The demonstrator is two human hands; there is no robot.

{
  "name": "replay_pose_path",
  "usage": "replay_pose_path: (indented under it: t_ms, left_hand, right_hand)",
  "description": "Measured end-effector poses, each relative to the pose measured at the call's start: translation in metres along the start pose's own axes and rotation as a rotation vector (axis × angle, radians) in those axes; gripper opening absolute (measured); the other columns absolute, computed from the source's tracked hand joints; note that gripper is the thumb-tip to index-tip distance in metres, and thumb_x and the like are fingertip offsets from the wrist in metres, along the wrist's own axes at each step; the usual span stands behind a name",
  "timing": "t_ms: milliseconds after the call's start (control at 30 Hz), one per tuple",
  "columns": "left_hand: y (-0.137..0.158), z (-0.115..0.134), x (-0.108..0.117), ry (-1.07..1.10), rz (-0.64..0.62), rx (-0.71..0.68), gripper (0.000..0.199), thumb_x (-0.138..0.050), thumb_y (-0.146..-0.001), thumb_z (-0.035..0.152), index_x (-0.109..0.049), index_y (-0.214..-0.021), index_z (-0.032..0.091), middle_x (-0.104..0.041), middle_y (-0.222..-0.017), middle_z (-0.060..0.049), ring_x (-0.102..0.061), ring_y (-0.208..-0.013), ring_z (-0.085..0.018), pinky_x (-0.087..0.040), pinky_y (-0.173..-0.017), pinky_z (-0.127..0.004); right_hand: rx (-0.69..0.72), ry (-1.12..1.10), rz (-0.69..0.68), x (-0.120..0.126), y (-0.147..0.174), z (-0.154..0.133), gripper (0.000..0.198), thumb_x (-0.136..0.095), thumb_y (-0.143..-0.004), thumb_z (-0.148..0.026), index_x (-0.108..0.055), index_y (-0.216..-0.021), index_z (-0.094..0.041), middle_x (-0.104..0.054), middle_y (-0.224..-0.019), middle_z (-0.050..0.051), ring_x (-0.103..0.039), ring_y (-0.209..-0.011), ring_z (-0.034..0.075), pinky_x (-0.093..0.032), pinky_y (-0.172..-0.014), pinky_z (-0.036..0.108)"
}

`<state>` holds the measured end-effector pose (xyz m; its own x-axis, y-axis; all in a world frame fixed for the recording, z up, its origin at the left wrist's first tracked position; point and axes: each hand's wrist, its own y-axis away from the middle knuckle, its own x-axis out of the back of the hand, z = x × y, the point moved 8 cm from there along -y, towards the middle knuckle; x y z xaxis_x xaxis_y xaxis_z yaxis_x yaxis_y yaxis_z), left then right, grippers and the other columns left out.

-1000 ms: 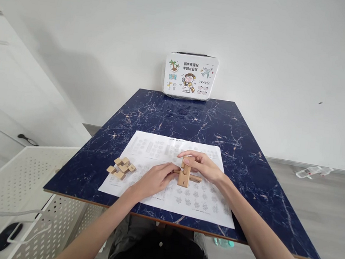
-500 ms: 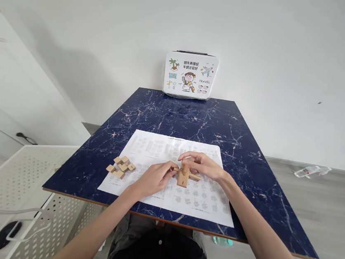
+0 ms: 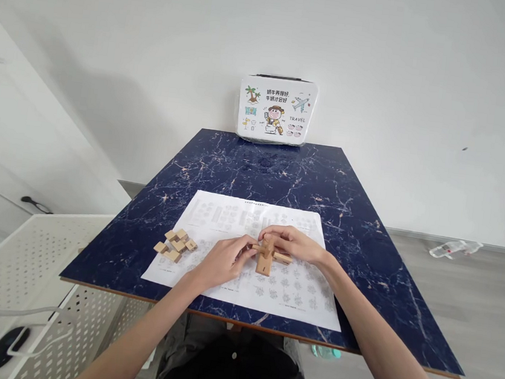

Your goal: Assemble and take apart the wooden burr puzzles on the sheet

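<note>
Between my hands, over the printed sheet [image 3: 213,212], is a partly joined wooden burr puzzle [image 3: 264,265] of crossing wooden bars. My left hand [image 3: 227,259] pinches the end of a bar on its left side. From the far right, my right hand [image 3: 294,243] closes its fingers and thumb round the top of the puzzle; part of the grip is hidden behind the wood. One bar points toward me with a dark mark on its end, another sticks out to the right. Left of my left hand, several notched wooden pieces [image 3: 175,245] lie grouped at the sheet's left edge.
The sheet lies on a dark blue marble-patterned table [image 3: 259,169]. A white cartoon-printed case [image 3: 276,110] stands at the back by the wall. A white perforated shelf [image 3: 31,249] with a cable is at the left. A clear plastic bottle [image 3: 454,249] lies on the floor at right.
The bar pointing toward me has shifted slightly left and tilted. Both hands keep their hold on the puzzle, with small finger movements. The whole view has moved a little.
</note>
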<state>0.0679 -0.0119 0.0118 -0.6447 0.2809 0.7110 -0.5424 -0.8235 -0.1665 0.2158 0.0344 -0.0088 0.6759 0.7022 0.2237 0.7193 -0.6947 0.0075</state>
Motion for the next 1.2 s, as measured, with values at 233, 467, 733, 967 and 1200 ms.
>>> replay_pose_path:
  t_ms: [233, 467, 733, 967, 1200]
  left_hand:
    - [0.000, 0.001, 0.006, 0.069, 0.026, 0.022, 0.024, -0.044, -0.111, 0.039, -0.062, -0.114, 0.023, -0.070, -0.090, -0.002, -0.055, -0.064, -0.016, -0.038, -0.060, -0.028]
    - [-0.003, -0.002, 0.010, 0.139, 0.080, 0.032, 0.028, -0.045, -0.111, 0.042, -0.063, -0.116, 0.022, -0.073, -0.097, -0.005, -0.067, -0.082, -0.021, -0.049, -0.071, -0.031]
    - [0.019, 0.002, 0.054, -0.182, 0.485, 0.001, 0.019, -0.047, -0.109, 0.029, -0.057, -0.124, 0.024, -0.067, -0.112, -0.007, -0.064, -0.098, -0.022, -0.052, -0.094, -0.039]
    - [0.089, -0.024, 0.096, -0.575, 0.680, 0.246, 0.048, -0.067, -0.096, 0.045, -0.052, -0.134, 0.021, -0.055, -0.141, -0.019, -0.051, -0.133, -0.042, -0.042, -0.112, -0.060]
    - [0.117, -0.077, 0.096, -0.498, 0.499, 0.358, 0.081, -0.069, -0.091, 0.060, -0.034, -0.152, 0.019, -0.049, -0.149, -0.022, -0.047, -0.140, -0.043, -0.044, -0.113, -0.062]
  right_hand:
    - [-0.007, -0.047, -0.010, 0.004, 0.001, 0.001, 0.043, -0.053, -0.104, -0.060, -0.071, -0.109, -0.020, -0.052, -0.070, -0.003, -0.040, -0.059, 0.012, -0.036, -0.057, 0.027]
    - [-0.049, -0.301, 0.022, 0.003, 0.001, 0.008, 0.037, -0.065, -0.099, -0.055, -0.069, -0.104, -0.018, -0.044, -0.061, -0.007, -0.035, -0.048, 0.009, -0.031, -0.047, 0.025]
    - [-0.070, -0.491, 0.568, 0.045, 0.011, 0.018, 0.033, -0.076, -0.085, -0.049, -0.060, -0.087, -0.020, -0.047, -0.059, -0.007, -0.032, -0.048, 0.009, -0.027, -0.043, 0.024]
    - [-0.039, -0.450, 0.922, 0.079, 0.047, 0.021, 0.036, -0.081, -0.080, -0.051, -0.062, -0.092, -0.022, -0.058, -0.068, -0.003, -0.042, -0.054, 0.011, -0.036, -0.047, 0.024]
    - [-0.135, -0.448, 1.105, 0.086, 0.102, 0.034, 0.042, -0.091, -0.070, -0.050, -0.071, -0.091, -0.020, -0.065, -0.074, 0.000, -0.052, -0.060, 0.011, -0.041, -0.046, 0.020]
